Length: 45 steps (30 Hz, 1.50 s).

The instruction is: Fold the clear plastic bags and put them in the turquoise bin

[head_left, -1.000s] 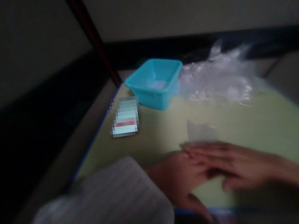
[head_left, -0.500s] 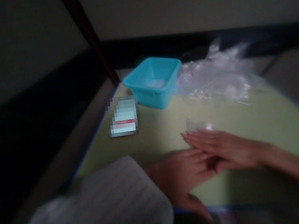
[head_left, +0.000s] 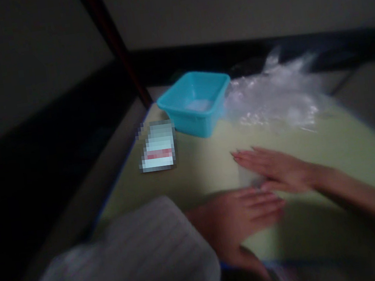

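Note:
My left hand (head_left: 235, 219), coming from a light striped sleeve, lies palm down near the front edge of the yellow-green tabletop (head_left: 208, 165). Its fingers are stretched to the right and the thumb points toward me. Just beyond it, my right hand (head_left: 277, 168) is flat, palm down, with fingers extended to the left. Partly under both hands lies a thin, clear plastic piece (head_left: 246, 176), perhaps a small bag; the hands cover most of it and blur hides its outline.
A turquoise plastic basin (head_left: 206, 122) with something whitish inside stands at the back. Right of it lies a heap of clear plastic bags (head_left: 278, 94). A pixelated phone-like object (head_left: 158, 149) rests at the left. Behind the table rises a dark red pole (head_left: 112, 44).
My right hand has slid away from me, off the fingers of my left hand, uncovering more of the clear plastic. The left hand stays nearly in place.

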Tool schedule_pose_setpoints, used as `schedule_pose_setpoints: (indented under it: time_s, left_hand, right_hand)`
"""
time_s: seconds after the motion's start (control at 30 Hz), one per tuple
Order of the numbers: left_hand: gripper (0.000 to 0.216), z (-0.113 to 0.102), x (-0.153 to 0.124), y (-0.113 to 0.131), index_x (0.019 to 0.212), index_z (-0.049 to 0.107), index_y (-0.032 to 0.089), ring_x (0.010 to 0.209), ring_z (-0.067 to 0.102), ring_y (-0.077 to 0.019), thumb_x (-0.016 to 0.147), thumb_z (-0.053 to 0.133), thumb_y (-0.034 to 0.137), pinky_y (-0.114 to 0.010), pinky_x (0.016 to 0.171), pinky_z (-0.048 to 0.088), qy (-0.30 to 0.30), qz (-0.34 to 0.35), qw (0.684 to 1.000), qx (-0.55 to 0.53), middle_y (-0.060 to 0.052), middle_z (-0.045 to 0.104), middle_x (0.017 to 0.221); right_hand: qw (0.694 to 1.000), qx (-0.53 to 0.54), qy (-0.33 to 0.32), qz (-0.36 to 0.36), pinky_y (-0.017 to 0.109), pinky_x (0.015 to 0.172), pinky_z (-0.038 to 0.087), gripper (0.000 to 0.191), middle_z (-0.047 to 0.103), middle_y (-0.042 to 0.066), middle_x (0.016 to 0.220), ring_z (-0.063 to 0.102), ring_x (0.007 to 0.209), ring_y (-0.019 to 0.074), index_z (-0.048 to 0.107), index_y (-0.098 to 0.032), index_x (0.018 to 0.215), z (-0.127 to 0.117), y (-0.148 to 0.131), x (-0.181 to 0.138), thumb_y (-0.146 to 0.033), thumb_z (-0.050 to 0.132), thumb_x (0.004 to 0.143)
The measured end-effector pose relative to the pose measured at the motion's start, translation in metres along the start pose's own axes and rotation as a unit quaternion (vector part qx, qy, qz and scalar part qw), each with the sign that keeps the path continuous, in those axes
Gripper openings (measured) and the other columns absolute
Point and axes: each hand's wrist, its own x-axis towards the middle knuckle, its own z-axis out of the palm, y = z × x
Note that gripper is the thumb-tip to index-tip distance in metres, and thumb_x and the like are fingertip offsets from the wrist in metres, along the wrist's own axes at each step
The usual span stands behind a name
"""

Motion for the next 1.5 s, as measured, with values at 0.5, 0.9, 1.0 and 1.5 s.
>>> schedule_pose_setpoints:
  time_s: [0.5, 0.9, 1.0, 1.5]
  left_hand:
    - [0.08, -0.006, 0.0, -0.001, 0.145, 0.026, 0.009, 0.143, 0.016, -0.0245, 0.087, 0.039, 0.063, -0.039, 0.118, 0.012, -0.038, -0.009, 0.999, 0.026, -0.012, 0.022, 0.154]
    - [0.064, -0.027, -0.004, -0.015, 0.135, 0.041, 0.006, 0.14, 0.027, -0.0245, 0.091, 0.041, 0.052, -0.047, 0.116, 0.016, 0.028, -0.001, 0.995, 0.096, -0.017, 0.038, 0.146]
    - [0.053, -0.028, -0.009, -0.029, 0.129, 0.049, 0.007, 0.134, 0.038, -0.0242, 0.093, 0.041, 0.045, -0.044, 0.113, 0.025, 0.051, 0.002, 0.992, 0.118, -0.018, 0.048, 0.138]
    - [0.055, -0.03, -0.014, -0.039, 0.12, 0.053, 0.008, 0.127, 0.045, -0.0282, 0.093, 0.035, 0.051, -0.043, 0.106, 0.035, 0.073, -0.004, 0.986, 0.152, -0.02, 0.056, 0.128]
  right_hand:
    - [0.967, 0.072, 0.149, 0.191, 0.053, 0.111, 0.023, 0.06, 0.031, 0.012, 0.15, 0.028, 0.138, 0.027, 0.027, -0.021, 0.147, 0.0, 0.013, 0.001, -0.051, 0.029, 0.096]
    - [0.973, 0.057, 0.198, 0.106, 0.037, 0.083, 0.052, 0.021, 0.066, 0.01, 0.106, 0.063, 0.098, 0.0222, 0.067, -0.019, 0.101, -0.028, 0.004, -0.026, -0.029, 0.051, 0.092]
    - [0.979, 0.028, 0.185, 0.077, 0.031, 0.069, 0.052, 0.016, 0.064, 0.008, 0.089, 0.063, 0.081, 0.0185, 0.068, -0.018, 0.088, -0.034, 0.003, -0.033, -0.024, 0.053, 0.09]
    - [0.989, -0.043, 0.123, -0.063, 0.033, 0.067, 0.039, 0.026, 0.062, 0.007, 0.078, 0.053, 0.074, 0.0178, 0.065, -0.014, 0.088, -0.031, -0.037, -0.021, -0.021, 0.042, 0.096]
